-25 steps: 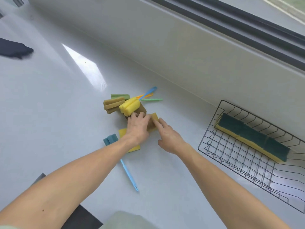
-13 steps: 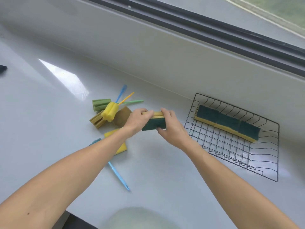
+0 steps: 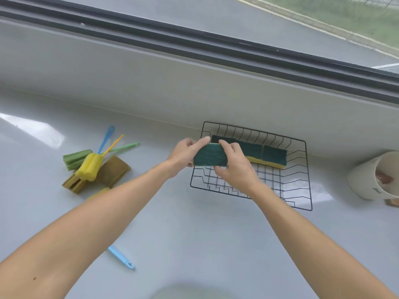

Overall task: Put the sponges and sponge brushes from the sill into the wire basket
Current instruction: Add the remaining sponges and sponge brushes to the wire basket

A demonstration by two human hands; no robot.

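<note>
Two hands carry one green-faced sponge [image 3: 209, 157]: left hand [image 3: 183, 155] and right hand [image 3: 234, 169] pinch its ends. Half a second ago it was beside the pile; now it hangs over the wire basket [image 3: 307, 169] near-left corner. Sponges [image 3: 264, 155] line its far edge. Brushes [image 3: 89, 165] remain on the sill's left; release looks next.

Sill [image 3: 194, 234]: smooth, glossy pale surface. Wire basket [image 3: 306, 169]: thin black metal wire. Held sponge [image 3: 210, 157]: rough dark-green scouring face, yellow foam edge. Brush heads [image 3: 88, 167]: soft ribbed foam. Brush handles [image 3: 121, 258]: smooth plastic. Cup [image 3: 367, 180]: matt, off-white.
</note>
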